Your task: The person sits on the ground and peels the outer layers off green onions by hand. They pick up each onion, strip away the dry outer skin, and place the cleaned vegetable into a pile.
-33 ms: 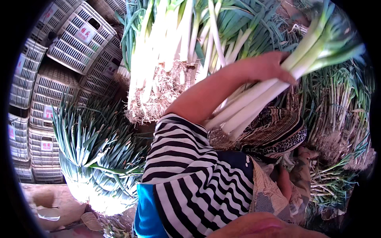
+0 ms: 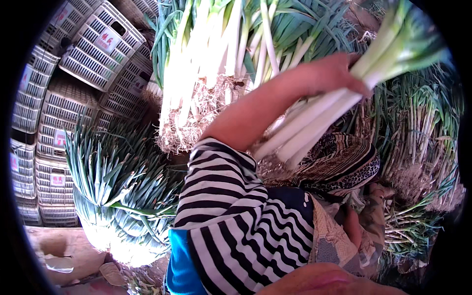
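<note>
My left hand (image 2: 339, 73), at the end of a bare forearm, is closed around a bunch of thick green onions (image 2: 322, 120). The fingers grip the stalks where white turns to green. The bunch slants, its blurred leaves at the upper right and its roots down by a patterned cloth (image 2: 339, 164). A strip of skin (image 2: 351, 227) shows between beige cloth and camouflage fabric. It may belong to my right arm; no fingers can be made out there. A striped sleeve and shirt (image 2: 236, 231) cover the middle below.
Slatted plastic crates (image 2: 101, 46) are stacked at the left. A large bundle of green onions (image 2: 120, 191) stands before them. Bright white stalks with roots (image 2: 199, 98) lean at the top. Thinner onions (image 2: 413, 137) lie in heaps at the right.
My left hand has moved slightly up and right with the bunch of green onions. The leaves have swung and look more blurred. The surroundings look nearly the same.
</note>
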Tool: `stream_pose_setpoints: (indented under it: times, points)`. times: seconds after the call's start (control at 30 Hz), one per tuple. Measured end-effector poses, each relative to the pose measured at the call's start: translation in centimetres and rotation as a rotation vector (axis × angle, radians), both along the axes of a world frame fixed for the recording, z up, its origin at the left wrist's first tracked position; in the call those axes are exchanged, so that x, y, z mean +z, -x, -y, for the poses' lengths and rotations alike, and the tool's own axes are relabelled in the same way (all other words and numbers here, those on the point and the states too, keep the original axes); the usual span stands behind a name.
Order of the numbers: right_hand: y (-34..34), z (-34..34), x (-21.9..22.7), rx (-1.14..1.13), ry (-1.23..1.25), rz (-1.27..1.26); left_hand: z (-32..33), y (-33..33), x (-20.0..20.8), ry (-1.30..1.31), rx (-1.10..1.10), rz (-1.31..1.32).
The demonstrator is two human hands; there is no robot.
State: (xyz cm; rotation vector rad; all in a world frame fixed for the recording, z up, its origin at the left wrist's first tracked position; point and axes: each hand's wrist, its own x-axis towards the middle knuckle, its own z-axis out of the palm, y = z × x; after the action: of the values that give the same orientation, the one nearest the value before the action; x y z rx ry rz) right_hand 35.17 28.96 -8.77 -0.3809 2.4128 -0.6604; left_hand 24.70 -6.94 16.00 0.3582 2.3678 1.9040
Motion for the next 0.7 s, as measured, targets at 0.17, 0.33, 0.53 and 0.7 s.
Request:
stream_pose_setpoints:
  times: [0.17,0.33,0.53,0.7]
  points:
    - [-1.2,0.2,-0.3,0.005,-0.063,0.001,6.6,-1.2,9.6,0.366,0.427,-0.157]
    - [-0.4,1.3,1.1,0.027,-0.074,-0.043,19.9,1.6,14.1,0.376,0.892,-0.289]
    - [-0.9,1.8,-0.6,-0.003,-0.071,-0.069,43.2,7.0,11.4,1.010,0.885,-0.138]
    - [-1.6,2.7,-1.6,0.011,-0.205,-0.015,46.5,8.8,1.4,1.169,1.029,0.131]
